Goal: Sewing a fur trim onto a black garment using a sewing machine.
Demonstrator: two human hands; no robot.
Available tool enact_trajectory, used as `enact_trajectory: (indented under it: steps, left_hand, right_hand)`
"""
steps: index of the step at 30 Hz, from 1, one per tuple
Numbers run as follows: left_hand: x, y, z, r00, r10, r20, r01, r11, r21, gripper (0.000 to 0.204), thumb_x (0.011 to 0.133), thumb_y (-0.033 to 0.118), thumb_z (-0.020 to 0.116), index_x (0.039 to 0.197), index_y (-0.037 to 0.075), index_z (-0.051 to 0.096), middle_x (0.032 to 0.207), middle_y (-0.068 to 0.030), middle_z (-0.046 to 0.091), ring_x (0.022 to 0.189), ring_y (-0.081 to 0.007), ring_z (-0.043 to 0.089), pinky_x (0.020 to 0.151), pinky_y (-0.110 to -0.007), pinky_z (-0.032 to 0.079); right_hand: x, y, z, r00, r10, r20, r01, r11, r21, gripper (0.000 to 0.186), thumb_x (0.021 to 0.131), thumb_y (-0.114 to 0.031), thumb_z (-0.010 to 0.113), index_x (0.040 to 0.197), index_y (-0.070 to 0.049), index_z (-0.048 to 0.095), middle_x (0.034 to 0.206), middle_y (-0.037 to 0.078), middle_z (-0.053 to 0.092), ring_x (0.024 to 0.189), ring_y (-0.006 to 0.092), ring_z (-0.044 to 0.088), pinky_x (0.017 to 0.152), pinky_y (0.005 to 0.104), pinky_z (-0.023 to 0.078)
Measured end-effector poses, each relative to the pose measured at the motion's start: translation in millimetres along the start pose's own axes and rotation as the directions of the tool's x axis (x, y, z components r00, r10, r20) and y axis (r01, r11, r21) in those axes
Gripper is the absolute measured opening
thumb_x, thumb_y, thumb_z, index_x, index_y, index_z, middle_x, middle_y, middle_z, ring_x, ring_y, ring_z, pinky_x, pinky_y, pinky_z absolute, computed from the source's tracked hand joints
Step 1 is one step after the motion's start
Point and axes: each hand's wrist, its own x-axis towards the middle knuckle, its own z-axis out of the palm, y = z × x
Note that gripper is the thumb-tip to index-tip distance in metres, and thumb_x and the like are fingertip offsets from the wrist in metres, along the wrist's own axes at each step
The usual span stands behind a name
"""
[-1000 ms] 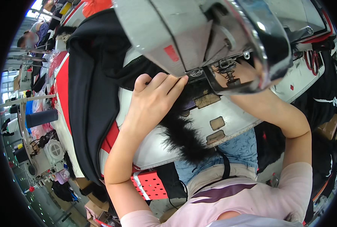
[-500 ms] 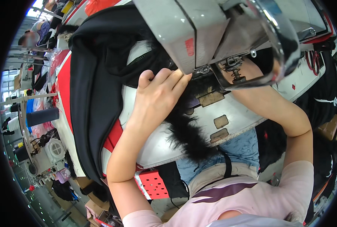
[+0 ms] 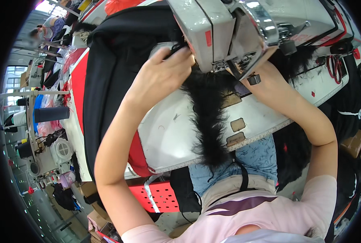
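Observation:
My left hand (image 3: 167,72) is at the left side of the sewing machine head (image 3: 207,32), its fingers bent and partly blurred. Black fabric (image 3: 107,56) shows between them, and they appear closed on it. A black fluffy fur strip (image 3: 208,117) runs from under the machine head toward me, its end hanging over the table's front edge. My right hand (image 3: 266,72) reaches behind the machine's needle area; the machine's metal parts hide its fingers. Black fur (image 3: 298,60) also lies beyond my right wrist.
The white machine table (image 3: 168,133) has a ruler tape along its front edge and worn patches (image 3: 237,124). Red-handled scissors (image 3: 334,67) lie at the right. A red perforated box (image 3: 160,196) stands below the table. Another machine's motor (image 3: 61,150) is at the left.
My left hand has moved left and slightly away from me, and the black fabric has shifted, baring more white table. The fur strip lies straighter. The view has shifted around the machine.

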Motion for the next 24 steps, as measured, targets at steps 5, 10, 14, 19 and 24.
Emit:
enact_trajectory:
  steps: [5, 10, 14, 19, 24]
  left_hand:
    - [-3.8, 18.2, -23.0, 0.979, 0.183, -0.089, -0.204, 0.898, -0.391, 0.009, 0.077, 0.012, 0.059, 0.085, 0.008, 0.059, 0.097, -0.0057, 0.064, 0.106, -0.0197, 0.060, 0.099, -0.035, 0.044]
    - [-1.7, 65.5, -18.4, 0.977, -0.209, 0.038, 0.192, 0.790, -0.583, 0.031, 0.070, 0.019, 0.070, 0.095, 0.005, 0.059, 0.090, -0.0086, 0.061, 0.094, -0.0254, 0.059, 0.095, -0.043, 0.041]
    - [0.9, 91.3, -13.9, 0.869, -0.488, 0.087, 0.475, 0.770, -0.427, 0.045, 0.065, 0.020, 0.075, 0.104, 0.005, 0.059, 0.094, -0.0070, 0.060, 0.093, -0.0230, 0.057, 0.092, -0.040, 0.037]
    - [-3.7, 72.7, -4.2, 0.923, -0.376, 0.086, 0.380, 0.924, -0.043, 0.035, 0.077, 0.012, 0.061, 0.112, 0.013, 0.061, 0.100, -0.0004, 0.059, 0.090, -0.0142, 0.055, 0.088, -0.031, 0.034]
    - [-21.1, 62.6, 3.0, 0.990, -0.141, 0.010, 0.141, 0.989, 0.034, 0.040, 0.077, 0.015, 0.061, 0.117, 0.011, 0.065, 0.119, 0.0021, 0.061, 0.090, -0.0097, 0.054, 0.086, -0.029, 0.033]
  right_hand:
    - [3.8, 20.1, 9.3, 0.995, -0.087, 0.043, 0.079, 0.982, 0.174, 0.026, 0.073, -0.011, 0.061, 0.098, -0.006, 0.066, 0.096, 0.006, 0.062, 0.103, 0.0217, 0.058, 0.085, 0.0331, 0.050]
    - [11.3, 13.9, 13.1, 0.977, -0.208, -0.051, 0.213, 0.965, 0.152, 0.029, 0.084, -0.010, 0.061, 0.111, -0.001, 0.062, 0.088, 0.005, 0.061, 0.087, 0.0178, 0.060, 0.080, 0.0296, 0.049]
    - [17.2, 6.4, 13.0, 0.879, -0.438, 0.189, 0.452, 0.638, -0.623, 0.031, 0.090, -0.010, 0.064, 0.118, 0.004, 0.061, 0.073, -0.003, 0.054, 0.071, 0.0066, 0.056, 0.070, 0.0202, 0.046]
    - [4.7, 3.8, 28.8, 0.981, -0.088, -0.171, 0.106, 0.990, 0.097, 0.028, 0.072, -0.009, 0.062, 0.099, -0.003, 0.064, 0.098, 0.006, 0.065, 0.097, 0.0213, 0.061, 0.086, 0.0333, 0.050]
    - [6.2, 22.6, 20.4, 0.962, -0.261, 0.082, 0.264, 0.964, -0.021, 0.015, 0.072, -0.012, 0.063, 0.087, -0.009, 0.065, 0.089, 0.001, 0.062, 0.091, 0.0194, 0.060, 0.082, 0.0308, 0.049]
